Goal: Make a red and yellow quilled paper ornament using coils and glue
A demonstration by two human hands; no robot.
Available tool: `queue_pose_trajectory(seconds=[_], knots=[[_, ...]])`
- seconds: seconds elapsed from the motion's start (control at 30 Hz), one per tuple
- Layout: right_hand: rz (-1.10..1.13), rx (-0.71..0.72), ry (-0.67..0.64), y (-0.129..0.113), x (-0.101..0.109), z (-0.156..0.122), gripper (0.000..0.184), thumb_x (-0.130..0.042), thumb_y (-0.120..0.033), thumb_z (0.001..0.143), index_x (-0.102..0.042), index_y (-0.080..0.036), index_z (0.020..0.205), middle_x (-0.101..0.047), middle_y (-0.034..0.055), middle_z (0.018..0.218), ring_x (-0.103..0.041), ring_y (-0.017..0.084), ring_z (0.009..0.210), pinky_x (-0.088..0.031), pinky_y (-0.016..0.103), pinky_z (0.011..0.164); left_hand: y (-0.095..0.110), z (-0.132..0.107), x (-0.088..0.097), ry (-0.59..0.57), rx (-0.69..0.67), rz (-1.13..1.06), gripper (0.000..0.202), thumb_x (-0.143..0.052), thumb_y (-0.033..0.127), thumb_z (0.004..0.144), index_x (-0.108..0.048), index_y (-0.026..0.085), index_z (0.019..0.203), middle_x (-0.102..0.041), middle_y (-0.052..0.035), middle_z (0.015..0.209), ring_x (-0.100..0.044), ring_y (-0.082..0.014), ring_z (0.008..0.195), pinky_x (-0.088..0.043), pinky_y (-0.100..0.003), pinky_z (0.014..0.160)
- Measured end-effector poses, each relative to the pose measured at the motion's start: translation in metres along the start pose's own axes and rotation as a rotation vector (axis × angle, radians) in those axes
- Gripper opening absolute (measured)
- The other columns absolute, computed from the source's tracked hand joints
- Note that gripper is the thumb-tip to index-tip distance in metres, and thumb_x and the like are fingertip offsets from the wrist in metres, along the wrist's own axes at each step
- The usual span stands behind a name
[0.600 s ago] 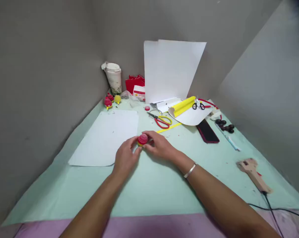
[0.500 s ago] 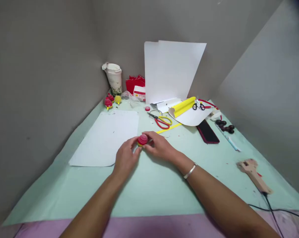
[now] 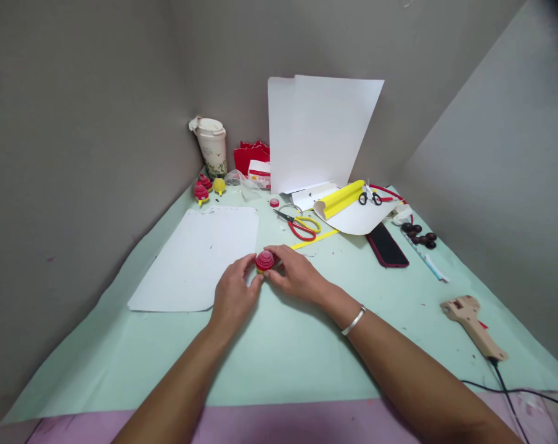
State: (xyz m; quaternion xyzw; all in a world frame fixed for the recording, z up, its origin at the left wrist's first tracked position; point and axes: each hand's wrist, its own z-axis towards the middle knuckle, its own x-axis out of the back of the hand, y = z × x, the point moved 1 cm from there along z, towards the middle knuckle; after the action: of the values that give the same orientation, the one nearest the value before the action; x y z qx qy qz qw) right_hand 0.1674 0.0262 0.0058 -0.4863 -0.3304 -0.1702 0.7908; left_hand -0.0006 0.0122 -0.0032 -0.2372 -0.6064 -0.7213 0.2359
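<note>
A small ridged dome (image 3: 264, 260), red on top with a yellow lower edge, sits between my two hands near the middle of the table. My left hand (image 3: 233, 288) grips it from the left, thumb at its front edge. From the right, my right hand (image 3: 297, 271) holds its other side between thumb and fingers. Just left of my left hand lies a white paper sheet (image 3: 190, 265). Beyond my right hand are scissors (image 3: 304, 227) with red and yellow handles, and a yellow strip (image 3: 313, 240).
Similar red domes (image 3: 201, 192) and a yellow one (image 3: 219, 185) stand at the back left by a paper cup (image 3: 213, 148). White boards (image 3: 325, 132) lean on the wall. A phone (image 3: 387, 245) and a corded glue gun (image 3: 475, 327) lie to the right.
Both hands keep hold of the red and yellow dome in nearly the same place. The whole view has shifted very slightly; nothing else has visibly moved.
</note>
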Motion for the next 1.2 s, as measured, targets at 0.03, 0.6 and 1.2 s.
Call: queue_pose_trajectory(seconds=[0.03, 0.6, 1.2], knots=[[0.003, -0.001, 0.0, 0.0006, -0.0005, 0.0001, 0.043, -0.063, -0.02, 0.085, -0.053, -0.016, 0.127, -0.063, 0.0105, 0.114, -0.06, 0.021, 0.098, -0.051, 0.035, 0.085, 0.0001, 0.0, 0.0002, 0.004, -0.002, -0.002, 0.042, -0.061, 0.026, 0.083, -0.059, 0.02, 0.125, -0.067, -0.007, 0.124, -0.061, -0.0246, 0.111, -0.048, -0.04, 0.097], [0.032, 0.01, -0.035, 0.0073, 0.0014, -0.0004, 0.052, -0.063, -0.017, 0.083, -0.049, -0.017, 0.133, -0.061, 0.0114, 0.12, -0.059, 0.021, 0.103, -0.051, 0.035, 0.086, -0.0011, -0.0031, 0.0049, 0.037, -0.002, 0.003, 0.042, -0.061, 0.025, 0.08, -0.059, 0.021, 0.122, -0.068, -0.0073, 0.122, -0.063, -0.0255, 0.108, -0.049, -0.043, 0.095], [0.103, -0.018, -0.024, 0.0032, 0.0008, 0.0005, 0.037, -0.064, -0.018, 0.084, -0.054, -0.018, 0.12, -0.065, 0.0083, 0.112, -0.062, 0.018, 0.096, -0.053, 0.032, 0.08, 0.0009, -0.0022, 0.0026, 0.012, -0.035, -0.022, 0.036, -0.06, 0.023, 0.082, -0.061, 0.024, 0.117, -0.07, -0.0054, 0.117, -0.064, -0.0244, 0.105, -0.05, -0.042, 0.094]])
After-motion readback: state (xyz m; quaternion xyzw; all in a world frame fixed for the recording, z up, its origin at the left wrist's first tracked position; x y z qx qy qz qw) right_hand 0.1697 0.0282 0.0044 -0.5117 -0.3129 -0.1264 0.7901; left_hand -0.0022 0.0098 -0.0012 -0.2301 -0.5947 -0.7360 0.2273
